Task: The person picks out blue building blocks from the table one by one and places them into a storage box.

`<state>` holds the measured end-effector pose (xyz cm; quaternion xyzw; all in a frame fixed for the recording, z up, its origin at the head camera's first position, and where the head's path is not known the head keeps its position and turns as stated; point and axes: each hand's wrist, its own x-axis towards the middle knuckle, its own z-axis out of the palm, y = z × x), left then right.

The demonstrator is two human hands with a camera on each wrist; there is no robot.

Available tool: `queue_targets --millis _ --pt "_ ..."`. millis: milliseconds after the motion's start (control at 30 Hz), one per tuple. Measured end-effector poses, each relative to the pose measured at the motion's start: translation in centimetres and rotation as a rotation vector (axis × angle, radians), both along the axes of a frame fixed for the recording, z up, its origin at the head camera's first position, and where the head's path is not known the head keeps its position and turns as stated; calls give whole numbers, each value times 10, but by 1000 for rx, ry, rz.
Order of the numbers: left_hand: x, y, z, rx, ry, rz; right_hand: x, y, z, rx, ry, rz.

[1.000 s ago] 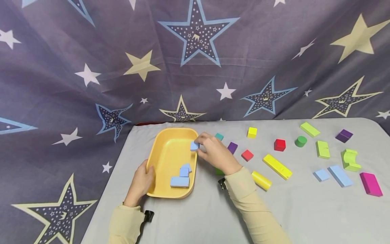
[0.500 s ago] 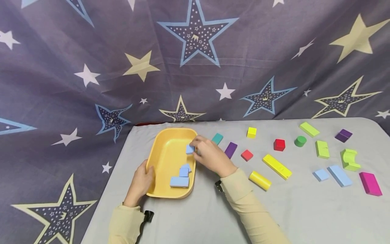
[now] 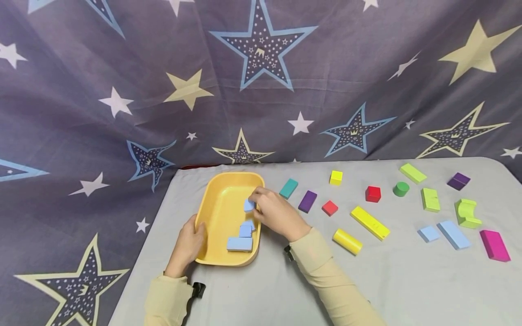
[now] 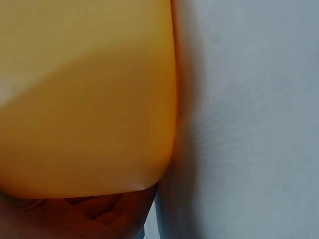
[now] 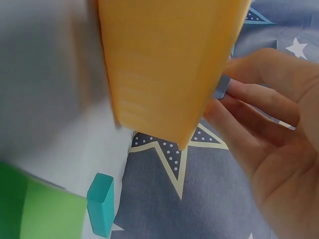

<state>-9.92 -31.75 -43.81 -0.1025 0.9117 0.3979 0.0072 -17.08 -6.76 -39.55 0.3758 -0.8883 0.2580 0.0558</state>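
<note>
R hand [image 3: 274, 213] is pinching a small blue block [image 3: 249, 205] w/ fingertips, now holding it inside the tray [image 3: 220, 194], over the right half of the floor. A sec ago the block was riding at the tray's right rim; it's been coming in and down since, so the placing looks nearly done, release not yet. L hand [image 3: 188, 244] is gripping the tray's near-left rim, same spot as before, steadying it.

Two more blue blocks [image 3: 241, 239] are lying near the tray's front-right corner, touching each other. Held block is sitting above them w/ a gap; the far and left parts of the tray floor are showing bare.

Right rim is running just under the R wrist, so the hand is needing to lift to get out. Beyond it, teal block [image 3: 288, 188] and purple block [image 3: 307, 201] are lying close by; two more blue pcs [image 3: 444, 234] are well apart, far right.
</note>
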Motion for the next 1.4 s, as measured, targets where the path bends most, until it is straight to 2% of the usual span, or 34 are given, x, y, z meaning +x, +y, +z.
queue_targets --millis 500,967,1400 --pt "-1 1 0 -19 4 2 1 -6 -3 47 24 23" --pt "-1 1 1 -16 -3 -5 6 -16 -8 155 25 57" --pt "1 0 -2 -15 -2 3 9 -22 -16 184 105 60"
